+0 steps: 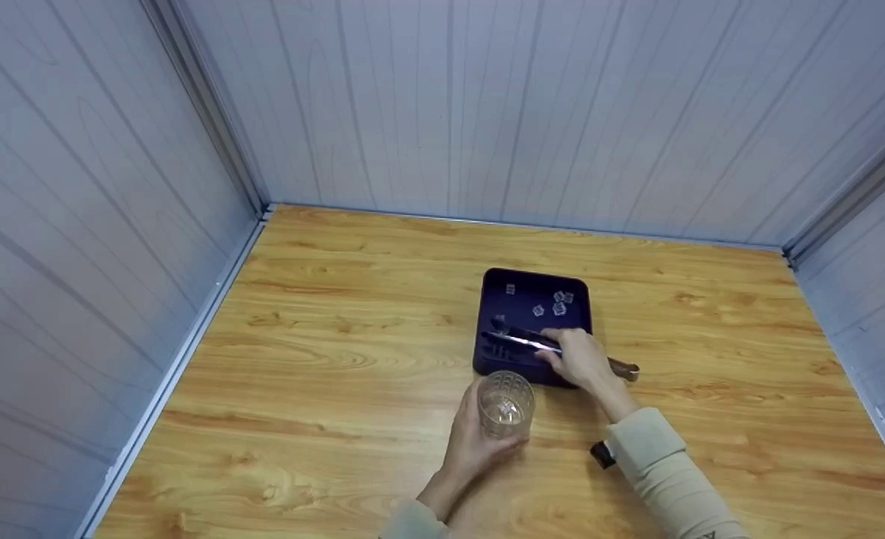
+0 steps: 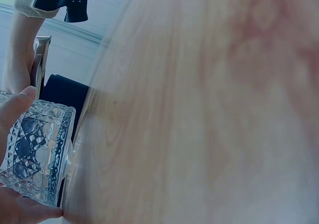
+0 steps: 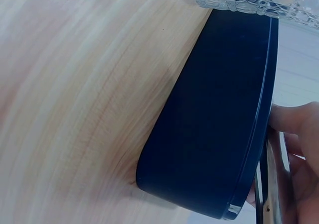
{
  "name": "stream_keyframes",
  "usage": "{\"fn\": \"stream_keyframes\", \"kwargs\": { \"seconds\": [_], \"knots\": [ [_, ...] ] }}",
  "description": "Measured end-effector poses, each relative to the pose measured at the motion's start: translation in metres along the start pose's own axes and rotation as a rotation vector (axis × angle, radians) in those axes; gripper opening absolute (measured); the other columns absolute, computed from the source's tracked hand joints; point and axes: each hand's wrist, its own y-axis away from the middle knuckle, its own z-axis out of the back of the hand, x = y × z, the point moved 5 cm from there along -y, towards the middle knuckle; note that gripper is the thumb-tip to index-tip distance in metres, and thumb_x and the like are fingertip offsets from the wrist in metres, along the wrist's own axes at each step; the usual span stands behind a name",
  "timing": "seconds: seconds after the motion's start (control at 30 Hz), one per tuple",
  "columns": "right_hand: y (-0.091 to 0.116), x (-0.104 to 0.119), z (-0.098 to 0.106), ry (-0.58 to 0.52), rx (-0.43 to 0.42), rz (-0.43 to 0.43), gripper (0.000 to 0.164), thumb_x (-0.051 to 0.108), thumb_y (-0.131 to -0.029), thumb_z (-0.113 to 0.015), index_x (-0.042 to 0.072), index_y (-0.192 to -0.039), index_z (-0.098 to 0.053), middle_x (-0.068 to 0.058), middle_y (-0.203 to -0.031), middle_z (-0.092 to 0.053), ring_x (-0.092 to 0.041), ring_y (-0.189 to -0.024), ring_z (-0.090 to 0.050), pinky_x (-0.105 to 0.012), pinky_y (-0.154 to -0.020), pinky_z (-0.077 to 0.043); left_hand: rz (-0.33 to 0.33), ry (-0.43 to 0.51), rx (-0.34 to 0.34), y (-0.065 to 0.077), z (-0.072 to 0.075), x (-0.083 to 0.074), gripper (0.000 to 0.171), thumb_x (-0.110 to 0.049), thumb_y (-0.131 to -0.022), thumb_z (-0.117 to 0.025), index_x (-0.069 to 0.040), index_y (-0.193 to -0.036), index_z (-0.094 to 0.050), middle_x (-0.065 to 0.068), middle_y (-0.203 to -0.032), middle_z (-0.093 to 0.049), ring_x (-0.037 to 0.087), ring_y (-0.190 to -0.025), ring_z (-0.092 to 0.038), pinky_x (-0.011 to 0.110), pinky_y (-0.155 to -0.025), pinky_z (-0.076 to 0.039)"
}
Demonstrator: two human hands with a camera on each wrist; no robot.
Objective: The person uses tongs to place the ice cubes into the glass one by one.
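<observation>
My left hand (image 1: 466, 443) grips a clear, patterned glass (image 1: 505, 427) around its side, just in front of a dark blue tray (image 1: 537, 274). A few clear cubes lie in the bottom of this glass. My right hand (image 1: 585, 361) holds metal tongs (image 1: 526, 341) over the tray, their tips low toward its left side. Several clear cubes (image 1: 559, 308), like ice, lie scattered in the tray. One cube sits close to the tong tips; whether they touch it I cannot tell. In the left wrist view the cut-diamond pattern of the glass (image 2: 37, 149) shows between thumb and fingers.
The tray stands on a wood-grain table (image 1: 338, 359), its tall dark side (image 3: 209, 109) facing me. Pale panel walls (image 1: 442, 112) enclose the table at the back, left and right. A black device (image 1: 603, 454) sits at my right wrist.
</observation>
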Motion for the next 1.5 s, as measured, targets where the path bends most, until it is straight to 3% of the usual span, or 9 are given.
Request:
{"fn": "stream_keyframes", "kwargs": {
  "seconds": [0.67, 1.17, 1.5],
  "knots": [
    [0.0, -0.003, 0.001, -0.024, -0.049, -0.035, 0.021, 0.02, -0.075, -0.07, 0.009, -0.092, -0.07, -0.011, -0.08, -0.066, -0.03, -0.07, -0.062, -0.044, -0.056, -0.049, -0.021, 0.007, -0.011, 0.0, 0.0, 0.0, 0.1, -0.028, -0.054, -0.083, 0.003, -0.131, -0.028, 0.009, -0.125, -0.044, 0.023, -0.115, -0.043, 0.038, -0.097, -0.036],
    [0.002, -0.004, 0.004, -0.024, -0.097, 0.0, 0.01, 0.016, -0.073, -0.071, 0.01, -0.081, -0.069, -0.008, -0.07, -0.065, -0.028, -0.064, -0.061, -0.043, -0.054, -0.047, -0.055, 0.017, -0.03, 0.0, 0.0, 0.0, 0.098, -0.028, -0.054, -0.083, 0.002, -0.13, -0.029, 0.009, -0.124, -0.045, 0.023, -0.113, -0.044, 0.038, -0.096, -0.038],
    [0.005, -0.003, 0.014, -0.024, -0.089, -0.03, 0.005, 0.018, -0.077, -0.068, 0.014, -0.076, -0.067, -0.002, -0.062, -0.061, -0.021, -0.056, -0.055, -0.039, -0.047, -0.043, -0.031, -0.004, -0.017, -0.001, -0.001, 0.001, 0.099, -0.026, -0.054, -0.084, 0.003, -0.13, -0.028, 0.009, -0.123, -0.045, 0.024, -0.113, -0.044, 0.037, -0.096, -0.037]
  ]
}}
